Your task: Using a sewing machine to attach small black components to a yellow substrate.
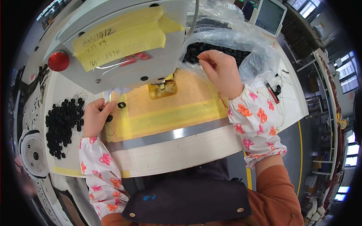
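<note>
Job looks mid-run, judging by the two lots of parts either side of the sewing machine head [175, 49]. To its left, near side, a big pile of black loops [62, 124] sits on the bench [169, 156] with thread ends trailing out of it; that reads as the processed lot, though the stitching is too small to check. To the right of the head, a clear plastic bag [264, 49] gapes open with lots of loose loops [194, 51] inside; probably the part still left, so plenty remaining, count not possible. Work in hand is just left of the presser foot [162, 86] under the head: a black ring [121, 105] lies just beside the left thumb tip, with fine threads running from there toward the foot. Left hand [96, 118] has its fingers curled closed, apparently gripping a black piece [109, 118] that sticks out beneath them. Right hand [222, 73] is right of the head, over the near edge of the bag, thumb and index close together; can't tell whether they're pinching anything. Other containers: more clear plastic [211, 7] behind that bag, right of the head, contents unclear. Red-handled snips [272, 94] lie farther right on the bench.
</note>
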`<state>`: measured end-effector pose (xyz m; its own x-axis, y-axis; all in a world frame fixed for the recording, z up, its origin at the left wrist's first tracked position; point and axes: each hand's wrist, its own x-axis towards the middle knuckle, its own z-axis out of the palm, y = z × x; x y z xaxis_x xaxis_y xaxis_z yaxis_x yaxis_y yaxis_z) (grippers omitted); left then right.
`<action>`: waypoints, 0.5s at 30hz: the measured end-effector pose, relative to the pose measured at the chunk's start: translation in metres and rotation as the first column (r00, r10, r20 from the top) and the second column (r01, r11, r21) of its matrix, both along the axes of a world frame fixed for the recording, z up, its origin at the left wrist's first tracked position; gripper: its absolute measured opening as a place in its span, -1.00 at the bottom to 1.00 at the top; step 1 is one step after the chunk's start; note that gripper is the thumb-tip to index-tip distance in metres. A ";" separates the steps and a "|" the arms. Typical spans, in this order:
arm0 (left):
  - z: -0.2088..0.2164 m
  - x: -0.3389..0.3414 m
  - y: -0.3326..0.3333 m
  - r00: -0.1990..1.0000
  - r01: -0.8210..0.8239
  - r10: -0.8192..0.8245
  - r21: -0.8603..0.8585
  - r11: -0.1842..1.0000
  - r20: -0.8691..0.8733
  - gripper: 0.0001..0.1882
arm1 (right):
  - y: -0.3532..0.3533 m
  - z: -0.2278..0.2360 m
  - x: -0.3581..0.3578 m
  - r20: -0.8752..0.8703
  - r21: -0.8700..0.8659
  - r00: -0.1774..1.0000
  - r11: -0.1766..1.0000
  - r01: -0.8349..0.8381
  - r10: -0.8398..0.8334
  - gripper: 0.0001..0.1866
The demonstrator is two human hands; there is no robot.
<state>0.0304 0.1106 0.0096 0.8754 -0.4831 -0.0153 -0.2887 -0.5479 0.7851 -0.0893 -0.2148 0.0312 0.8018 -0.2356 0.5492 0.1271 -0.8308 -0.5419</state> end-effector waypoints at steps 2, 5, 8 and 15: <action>0.010 -0.001 -0.003 1.000 -0.010 0.011 0.016 1.000 -0.014 -0.72 | -0.012 0.003 0.011 -0.033 -0.138 0.998 0.990 0.040 -0.045 -0.88; 0.010 -0.002 0.007 0.987 -0.023 0.035 -0.076 0.997 0.157 -0.73 | -0.023 -0.013 0.029 -0.053 -0.334 0.993 0.939 0.081 -0.104 -0.88; 0.013 -0.022 -0.036 0.829 0.064 -0.163 0.198 0.978 0.535 -0.83 | -0.028 -0.029 0.037 -0.128 -0.421 0.978 0.901 0.099 -0.167 -0.90; -0.015 -0.049 -0.091 0.732 0.224 -0.318 0.228 0.948 0.603 -0.67 | -0.013 -0.033 0.036 -0.116 -0.419 0.982 0.904 0.088 -0.149 -0.86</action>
<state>-0.0191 0.0196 -0.0051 0.5425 -0.7354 0.4061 -0.8392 -0.4525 0.3016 -0.0538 -0.2277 -0.0013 0.8587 -0.1122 0.5001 -0.0388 -0.9872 -0.1547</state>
